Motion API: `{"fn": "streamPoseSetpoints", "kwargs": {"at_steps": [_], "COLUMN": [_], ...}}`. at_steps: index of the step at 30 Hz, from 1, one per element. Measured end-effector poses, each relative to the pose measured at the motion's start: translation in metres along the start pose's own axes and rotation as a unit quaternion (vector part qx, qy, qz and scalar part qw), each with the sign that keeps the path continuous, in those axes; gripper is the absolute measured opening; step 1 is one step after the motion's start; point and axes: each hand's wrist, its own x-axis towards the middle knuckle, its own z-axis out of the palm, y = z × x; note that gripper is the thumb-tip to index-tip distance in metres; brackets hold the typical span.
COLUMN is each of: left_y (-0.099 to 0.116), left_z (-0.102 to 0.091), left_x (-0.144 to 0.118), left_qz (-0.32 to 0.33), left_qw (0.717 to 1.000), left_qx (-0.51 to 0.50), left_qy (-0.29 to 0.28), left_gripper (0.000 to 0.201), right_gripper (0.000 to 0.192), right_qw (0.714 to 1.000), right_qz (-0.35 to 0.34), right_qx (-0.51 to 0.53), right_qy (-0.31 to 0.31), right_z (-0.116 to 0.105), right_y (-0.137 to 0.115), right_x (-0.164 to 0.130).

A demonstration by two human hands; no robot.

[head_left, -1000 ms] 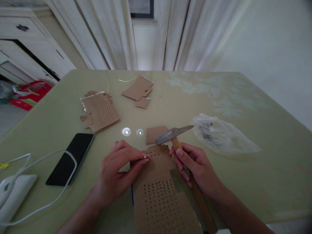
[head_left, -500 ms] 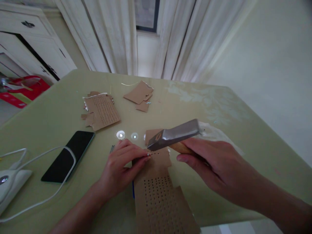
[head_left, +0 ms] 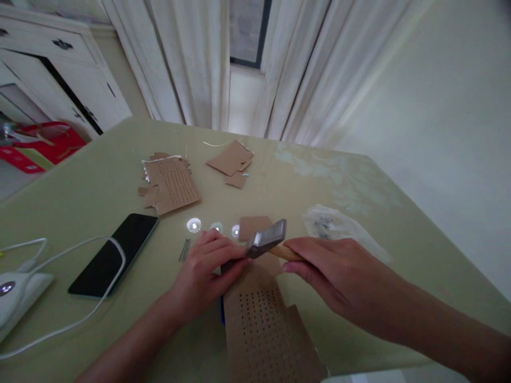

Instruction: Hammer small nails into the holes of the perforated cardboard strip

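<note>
My right hand (head_left: 331, 268) is wrapped round the wooden handle of a hammer (head_left: 269, 238). The hammer's steel head is down at the fingertips of my left hand (head_left: 209, 266). Thumb and forefinger of that hand pinch a nail over the brown cardboard (head_left: 263, 324); the hammer head now hides the nail. Rows of small punched holes run across the cardboard. Part of something blue (head_left: 222, 311) shows under its left edge. A few loose nails (head_left: 184, 250) lie just left of my left hand.
A phone (head_left: 114, 255) and a white device with a cable (head_left: 24, 298) lie at the left. Punched cardboard (head_left: 173, 183) and torn cardboard pieces (head_left: 231, 158) are farther back. A clear plastic bag (head_left: 343, 229) with small dark bits lies beyond my right hand.
The hammer has come down and left onto the spot at my left fingertips. My left hand keeps its pinch. The view has tilted slightly, and the plastic bag shows more fully.
</note>
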Motion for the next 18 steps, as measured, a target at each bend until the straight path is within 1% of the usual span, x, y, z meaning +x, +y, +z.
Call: {"fn": "streamPoseSetpoints", "kwargs": {"at_steps": [3,4,5,8,9,10,12,14,16,18], "left_y": [0.0,-0.001,-0.001,-0.003,-0.003,-0.003,-0.002,0.0,0.003,0.006], "left_z": [0.001,0.001,0.002,0.003,0.003,0.004,0.003,0.002,-0.001,-0.003], "left_x": [-0.001,-0.001,-0.002,-0.002,-0.003,-0.003,-0.003,-0.004,-0.004,-0.005], "left_qz": [-0.003,-0.004,-0.006,-0.006,-0.006,-0.008,-0.014,-0.025,-0.036,-0.054], "left_qw": [1.0,1.0,1.0,1.0,1.0,1.0,1.0,1.0,0.999,0.998], "left_qx": [0.001,0.0,-0.002,-0.012,-0.015,-0.017,-0.018,-0.014,0.001,0.022], "left_qy": [-0.005,-0.004,-0.004,0.008,0.012,0.014,0.015,0.012,0.012,0.0], "left_gripper": [0.012,0.012,0.012,0.01,0.01,0.009,0.009,0.011,0.015,0.023], "right_gripper": [0.023,0.023,0.024,0.029,0.031,0.032,0.031,0.027,0.024,0.025], "right_qw": [0.998,0.997,0.997,1.0,1.0,1.0,0.998,0.995,0.993,0.993], "right_qz": [0.003,0.006,0.008,0.005,0.0,-0.005,-0.01,-0.007,-0.002,-0.001], "right_qx": [0.012,0.014,0.014,0.003,-0.003,-0.007,-0.011,-0.013,-0.013,-0.013], "right_qy": [0.062,0.073,0.07,0.015,0.007,0.013,0.054,0.1,0.119,0.121], "right_z": [-0.004,-0.004,-0.002,0.007,0.01,0.012,0.01,0.002,-0.006,-0.01], "right_y": [-0.001,-0.002,-0.002,-0.001,-0.001,-0.001,-0.003,-0.006,-0.008,-0.009], "right_x": [0.001,0.001,0.001,-0.001,-0.002,-0.004,-0.008,-0.01,-0.01,-0.009]}}
